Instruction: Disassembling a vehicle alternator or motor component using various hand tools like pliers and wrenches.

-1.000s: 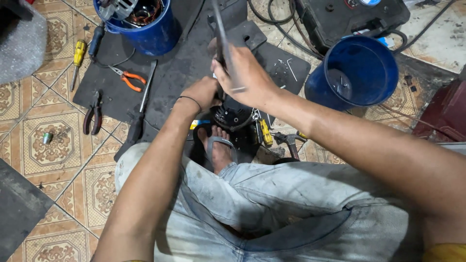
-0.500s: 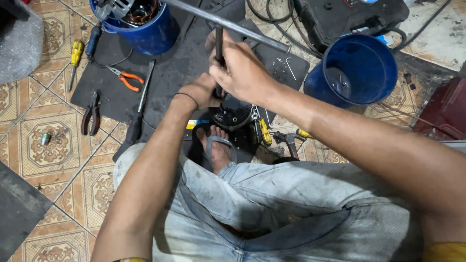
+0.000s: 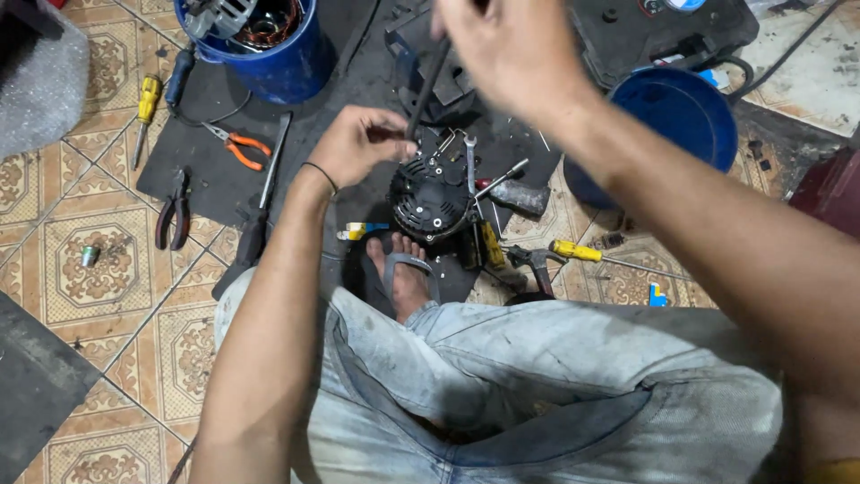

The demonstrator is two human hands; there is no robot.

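A person in faded jeans (image 3: 555,385) sits on a tiled floor, one sandalled foot (image 3: 405,273) braced just below a black alternator (image 3: 430,199). The left hand (image 3: 358,143) closes its fingertips on the lower end of a dark rod (image 3: 428,82) standing on the alternator (a wrench (image 3: 469,166) lies just beside it). Above, the right hand (image 3: 515,49) wraps the rod's upper end. Beyond the hands sit two blue buckets (image 3: 269,45).

Patterned beige floor tiles (image 3: 85,260) — dark rubber mat (image 3: 206,170) on top, dim light
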